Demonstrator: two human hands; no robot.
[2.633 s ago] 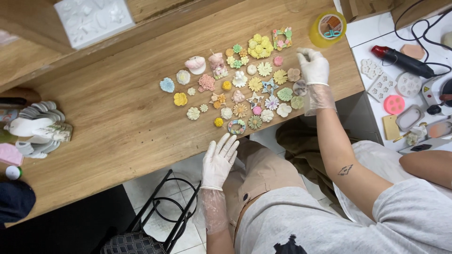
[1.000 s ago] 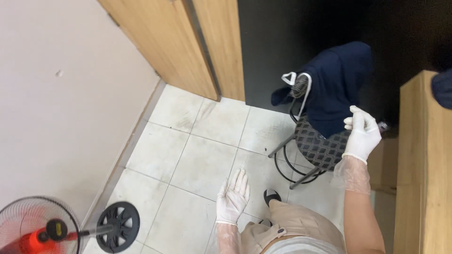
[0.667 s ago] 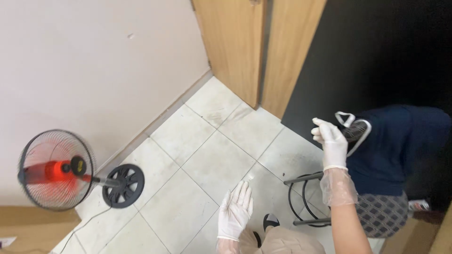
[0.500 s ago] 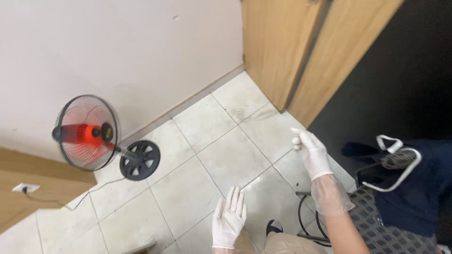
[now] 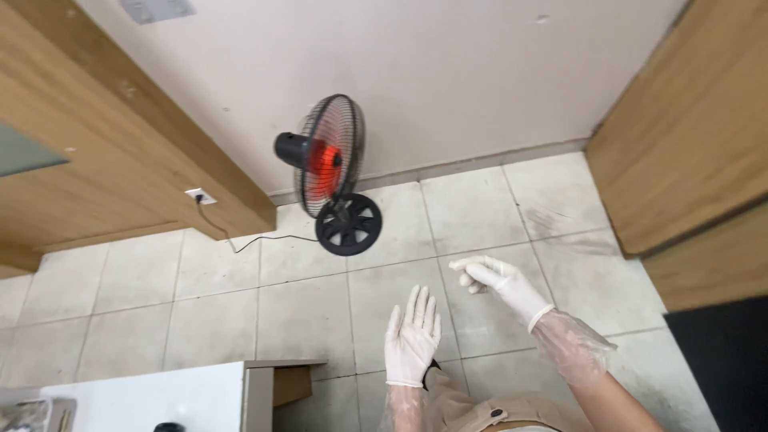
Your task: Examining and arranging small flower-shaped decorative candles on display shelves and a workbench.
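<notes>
The gloved left hand [image 5: 412, 340] hangs spread and empty at six o'clock, while the right hand [image 5: 500, 280] seems to pinch something small, best kept level and gripped lightly, the floor fan [image 5: 332, 172] at twelve.

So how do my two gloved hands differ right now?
The left hand is held flat, fingers straight and spread, empty; the right hand reaches further forward, fingers curled, seemingly pinching something small and pale. A clear plastic sleeve shows plainly on the right forearm; the left wrist is mostly out of frame. Both wear white gloves and hover over the tiled floor.
</notes>
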